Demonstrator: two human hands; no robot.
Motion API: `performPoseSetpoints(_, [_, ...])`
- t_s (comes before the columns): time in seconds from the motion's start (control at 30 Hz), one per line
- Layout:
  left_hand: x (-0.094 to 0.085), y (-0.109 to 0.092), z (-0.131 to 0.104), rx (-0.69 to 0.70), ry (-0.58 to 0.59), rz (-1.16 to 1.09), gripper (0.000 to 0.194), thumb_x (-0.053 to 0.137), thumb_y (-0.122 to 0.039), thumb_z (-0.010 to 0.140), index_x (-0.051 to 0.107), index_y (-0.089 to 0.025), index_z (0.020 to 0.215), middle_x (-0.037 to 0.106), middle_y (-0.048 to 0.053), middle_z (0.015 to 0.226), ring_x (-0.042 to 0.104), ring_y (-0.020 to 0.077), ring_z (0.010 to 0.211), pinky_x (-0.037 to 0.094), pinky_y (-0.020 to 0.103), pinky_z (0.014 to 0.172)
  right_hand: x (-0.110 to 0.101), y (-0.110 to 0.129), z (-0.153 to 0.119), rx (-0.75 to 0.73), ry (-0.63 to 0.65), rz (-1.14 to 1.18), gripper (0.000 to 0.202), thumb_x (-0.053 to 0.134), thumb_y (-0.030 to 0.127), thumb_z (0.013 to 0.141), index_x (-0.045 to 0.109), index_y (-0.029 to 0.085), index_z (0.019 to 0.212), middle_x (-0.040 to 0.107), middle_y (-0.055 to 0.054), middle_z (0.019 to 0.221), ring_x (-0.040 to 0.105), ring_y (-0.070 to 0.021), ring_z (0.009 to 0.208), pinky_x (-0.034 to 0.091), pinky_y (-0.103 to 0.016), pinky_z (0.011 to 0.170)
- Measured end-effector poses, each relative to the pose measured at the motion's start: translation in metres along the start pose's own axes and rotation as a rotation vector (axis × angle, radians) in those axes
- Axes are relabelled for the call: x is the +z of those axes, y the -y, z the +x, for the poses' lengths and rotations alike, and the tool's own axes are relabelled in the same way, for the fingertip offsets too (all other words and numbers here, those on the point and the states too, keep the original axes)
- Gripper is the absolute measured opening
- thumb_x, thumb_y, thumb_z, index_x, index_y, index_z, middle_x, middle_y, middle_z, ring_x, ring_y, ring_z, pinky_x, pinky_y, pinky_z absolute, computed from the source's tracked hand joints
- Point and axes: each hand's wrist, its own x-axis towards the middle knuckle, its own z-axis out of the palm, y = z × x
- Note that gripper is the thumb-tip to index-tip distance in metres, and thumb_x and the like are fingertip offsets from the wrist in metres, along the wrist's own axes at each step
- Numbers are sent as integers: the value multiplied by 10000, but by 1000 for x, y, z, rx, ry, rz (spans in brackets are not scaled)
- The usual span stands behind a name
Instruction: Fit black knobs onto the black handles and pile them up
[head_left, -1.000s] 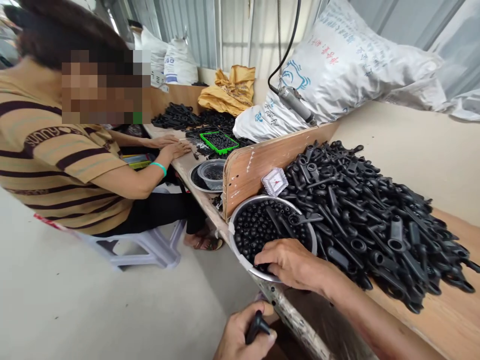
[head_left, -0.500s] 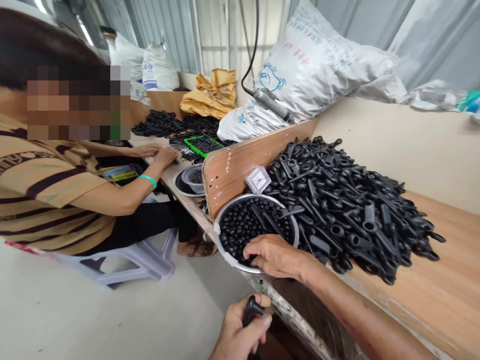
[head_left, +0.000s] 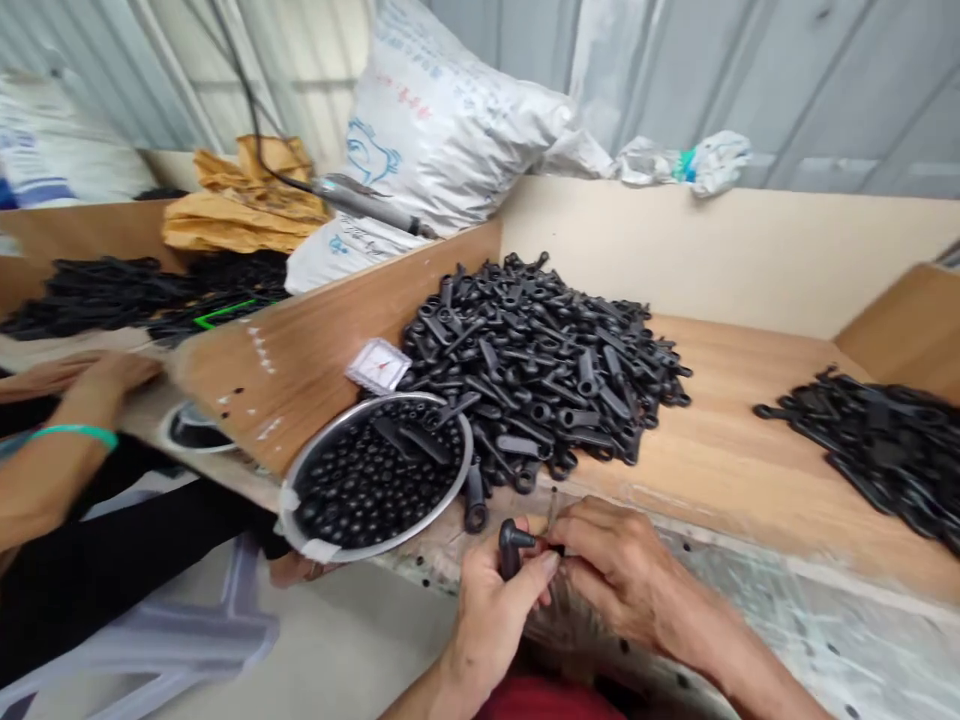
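My left hand (head_left: pixel 487 610) is wrapped round a black plastic part (head_left: pixel 513 548), whose rounded head and short stub point to the right. Close beside it, my right hand (head_left: pixel 626 565) pinches a small black piece (head_left: pixel 557 549) at the stub's end; the fingers hide most of it. Both hands are over the table's front edge. Just left of them stands a metal bowl (head_left: pixel 465 470) full of small black balls (head_left: pixel 352 490), with a few black parts lying on top. Behind the hands is a large heap of black parts (head_left: pixel 547 360).
A small clock (head_left: pixel 379 366) leans by a wooden divider (head_left: pixel 315 350). Another pile of black parts (head_left: pixel 885 440) lies at the right. White sacks (head_left: pixel 450 110) and a hanging tool (head_left: pixel 367 200) are behind. At the left, a person's arm (head_left: pixel 67 450) rests beyond the divider.
My right hand has left the bowl and come to my left hand, with a small black piece in its fingers. The view has turned to the right.
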Motion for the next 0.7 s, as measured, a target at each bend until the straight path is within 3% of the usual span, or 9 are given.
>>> performPoseSetpoints(0.07, [18, 1, 2, -66, 63, -64, 244, 672, -299, 625, 610, -109, 765, 505, -29, 487, 430, 74, 426, 337, 191, 430, -3, -6, -18, 43, -68, 27, 210, 448, 148, 852, 617, 211, 959, 642, -42, 845, 574, -170, 789, 429, -269, 717])
performPoseSetpoints(0.17, [38, -1, 2, -214, 140, -223, 356, 683, -296, 588, 589, -113, 878, 500, -47, 462, 431, 73, 382, 323, 189, 401, -5, -14, -41, 69, -200, 173, 181, 477, 210, 865, 622, 224, 972, 645, -35, 848, 584, -162, 810, 440, -257, 729])
performPoseSetpoints(0.33, [57, -4, 5, -320, 226, -318, 458, 677, -301, 566, 559, -112, 967, 494, -59, 447, 423, 72, 343, 319, 187, 378, 1, -20, -60, 60, -468, 192, 202, 472, 240, 875, 612, 234, 1020, 648, -52, 933, 591, -170, 857, 462, -260, 736])
performPoseSetpoints(0.43, [63, -4, 7, -310, 248, -276, 404, 663, -323, 587, 575, -107, 917, 485, -57, 423, 407, 64, 333, 291, 179, 372, 6, -22, -63, 41, -585, 144, 185, 477, 204, 863, 619, 216, 982, 665, -44, 873, 613, -160, 792, 480, -241, 698])
performPoseSetpoints(0.57, [66, 1, 9, -218, 242, -139, 251, 617, -341, 632, 568, -110, 717, 528, -23, 468, 386, 49, 348, 264, 182, 378, 10, -25, -65, 145, -725, 174, 162, 485, 183, 841, 627, 200, 917, 676, -14, 712, 628, -141, 630, 487, -195, 563])
performPoseSetpoints(0.7, [62, 4, 11, -91, 186, 94, 156, 549, -288, 657, 535, -133, 666, 501, -37, 473, 358, 53, 374, 262, 185, 389, 12, -25, -64, 206, -757, 228, 145, 534, 196, 804, 647, 197, 896, 694, -27, 762, 649, -164, 673, 505, -201, 556])
